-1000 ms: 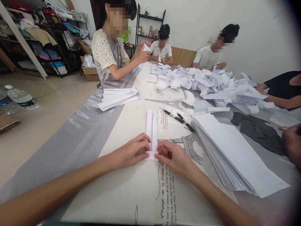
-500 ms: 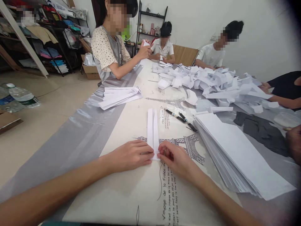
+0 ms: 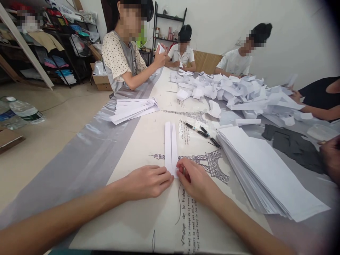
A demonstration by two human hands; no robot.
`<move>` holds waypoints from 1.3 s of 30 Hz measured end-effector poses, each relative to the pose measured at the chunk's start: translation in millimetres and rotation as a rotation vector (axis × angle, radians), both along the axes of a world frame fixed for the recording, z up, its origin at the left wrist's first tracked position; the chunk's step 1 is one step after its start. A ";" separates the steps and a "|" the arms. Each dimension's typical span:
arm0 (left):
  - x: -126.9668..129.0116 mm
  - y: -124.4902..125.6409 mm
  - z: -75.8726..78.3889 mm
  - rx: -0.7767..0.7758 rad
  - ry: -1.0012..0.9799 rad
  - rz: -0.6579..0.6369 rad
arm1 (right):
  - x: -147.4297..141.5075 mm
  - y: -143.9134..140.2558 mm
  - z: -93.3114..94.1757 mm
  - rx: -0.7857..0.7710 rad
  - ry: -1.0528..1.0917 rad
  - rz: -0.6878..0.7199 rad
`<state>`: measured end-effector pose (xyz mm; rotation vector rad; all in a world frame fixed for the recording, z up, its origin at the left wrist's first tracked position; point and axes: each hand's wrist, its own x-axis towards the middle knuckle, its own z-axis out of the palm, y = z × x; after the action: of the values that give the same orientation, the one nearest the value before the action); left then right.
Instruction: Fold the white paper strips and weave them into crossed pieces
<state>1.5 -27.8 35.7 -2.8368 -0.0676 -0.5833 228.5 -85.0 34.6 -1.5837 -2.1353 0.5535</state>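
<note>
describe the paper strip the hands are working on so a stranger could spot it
On the long table, find the Eiffel Tower drawing. The folded paper strip crosses its left tip, with the left hand and right hand pinching its near end. Unlike the stacks, it lies alone.

— Any writing you can read?
— On the printed cloth (image 3: 159, 219) covering the desk, script running up beside the right wrist reads "Voyage de la France".
— And the smaller lines next to it?
— Too small to make out.
</note>
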 end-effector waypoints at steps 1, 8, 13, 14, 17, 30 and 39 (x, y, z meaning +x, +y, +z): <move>-0.2 1.2 1.0 -0.015 0.014 -0.008 | -1.0 -0.3 -0.2 0.013 -0.017 -0.006; 1.9 9.1 7.3 -0.114 0.042 -0.061 | 18.4 -0.6 10.2 0.294 -0.233 0.333; 2.8 9.8 -0.6 -0.123 -0.076 -0.019 | 31.6 -0.6 19.6 0.407 -0.275 0.487; 2.0 10.7 -1.8 -0.125 -0.094 -0.013 | 31.6 -0.9 20.0 0.395 -0.285 0.481; -0.7 13.8 -2.0 -0.126 -0.086 -0.037 | 29.7 -2.7 19.8 0.359 -0.301 0.459; 0.6 10.5 3.5 -0.151 0.001 -0.064 | 23.9 -2.5 16.7 0.288 -0.205 0.389; -2.5 18.0 2.2 -0.224 -0.034 -0.083 | 39.3 8.2 13.1 0.144 -0.041 0.384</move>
<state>-1.0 -9.8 37.9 -3.0594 -0.0218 -0.6808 267.8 -76.8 47.6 -1.1234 -2.4667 0.4734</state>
